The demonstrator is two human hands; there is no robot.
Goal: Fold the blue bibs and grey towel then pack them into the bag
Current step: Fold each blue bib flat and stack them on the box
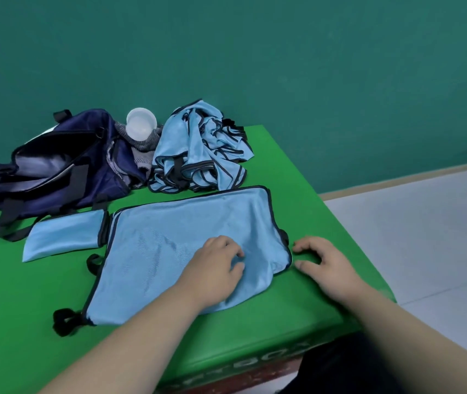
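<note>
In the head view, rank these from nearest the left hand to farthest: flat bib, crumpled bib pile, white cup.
1. Flat bib, under the left hand.
2. Crumpled bib pile, beyond it.
3. White cup, farthest back, beside the bag.
</note>
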